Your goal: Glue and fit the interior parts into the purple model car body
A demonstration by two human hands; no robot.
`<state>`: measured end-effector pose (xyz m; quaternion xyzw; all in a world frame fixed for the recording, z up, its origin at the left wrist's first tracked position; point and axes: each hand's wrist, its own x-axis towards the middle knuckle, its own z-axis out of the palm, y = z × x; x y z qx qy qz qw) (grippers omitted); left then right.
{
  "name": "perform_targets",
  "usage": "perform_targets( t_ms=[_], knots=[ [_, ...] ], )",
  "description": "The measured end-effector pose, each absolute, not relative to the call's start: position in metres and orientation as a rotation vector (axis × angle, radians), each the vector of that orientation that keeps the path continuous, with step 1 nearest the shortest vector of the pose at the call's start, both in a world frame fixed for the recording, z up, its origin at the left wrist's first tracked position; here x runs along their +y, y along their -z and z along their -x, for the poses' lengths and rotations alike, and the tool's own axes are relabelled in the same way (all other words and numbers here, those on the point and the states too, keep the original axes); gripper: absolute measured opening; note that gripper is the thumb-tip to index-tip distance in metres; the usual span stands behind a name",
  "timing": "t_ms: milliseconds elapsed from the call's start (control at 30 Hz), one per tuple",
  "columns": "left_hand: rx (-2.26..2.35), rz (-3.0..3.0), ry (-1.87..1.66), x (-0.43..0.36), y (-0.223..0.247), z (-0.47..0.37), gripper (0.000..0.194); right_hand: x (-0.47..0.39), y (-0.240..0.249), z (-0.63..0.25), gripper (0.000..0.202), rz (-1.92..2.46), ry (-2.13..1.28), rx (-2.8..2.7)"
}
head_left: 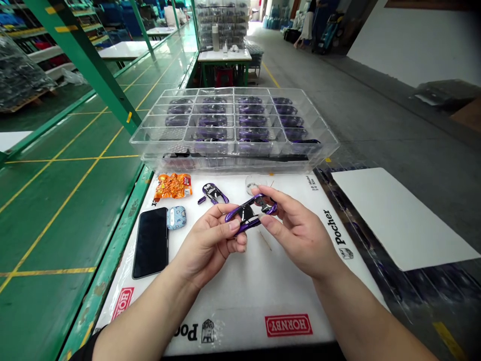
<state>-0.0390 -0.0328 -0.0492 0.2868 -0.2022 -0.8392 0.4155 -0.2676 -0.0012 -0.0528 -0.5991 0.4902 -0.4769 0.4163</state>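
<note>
Between both hands, over the middle of the white work mat (240,296), is a purple toy car body shell (246,213) with a black inside. My left hand (216,233) pinches its left end between thumb and fingers. The right end is gripped by my right hand (293,225), its thumb on the near edge and its fingers on the far side. Just beyond my left hand lies another purple car shell (215,193), with a small purple piece (202,200) beside it. A thin stick (265,241) rests on the mat below the held shell.
A clear compartment tray (233,133) of purple car shells spans the back. At left lie an orange snack packet (173,186), a black phone (151,243) and a blue patterned case (176,217). A small clear dish (256,183) sits behind my right hand. White board (402,215) lies at right.
</note>
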Motion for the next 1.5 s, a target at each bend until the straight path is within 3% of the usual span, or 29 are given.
perform_targets(
  t_ms=[367,533,667,933,1233,1500],
  knots=[
    [-0.632,-0.788,2.061,-0.032,0.051,0.037,0.050,0.000,0.051,0.266,0.054,1.518,1.192,1.371],
    [-0.962,-0.880,1.789,-0.022,0.054,0.043,0.057,0.003,0.050,0.265,0.053,1.556,1.200,1.374],
    [-1.143,-0.935,1.569,-0.017,0.053,0.044,0.052,0.006,0.050,0.265,0.054,1.611,1.249,1.278],
    [-1.222,-0.913,1.455,-0.017,0.052,0.040,0.052,0.006,0.052,0.264,0.057,1.585,1.325,1.163],
    [-0.928,-0.859,1.811,-0.023,0.050,0.039,0.055,0.006,0.055,0.270,0.061,1.692,1.214,1.246],
    [-0.864,-0.861,1.849,-0.029,0.052,0.037,0.060,-0.002,0.052,0.269,0.061,2.068,1.224,1.332]
  ],
)
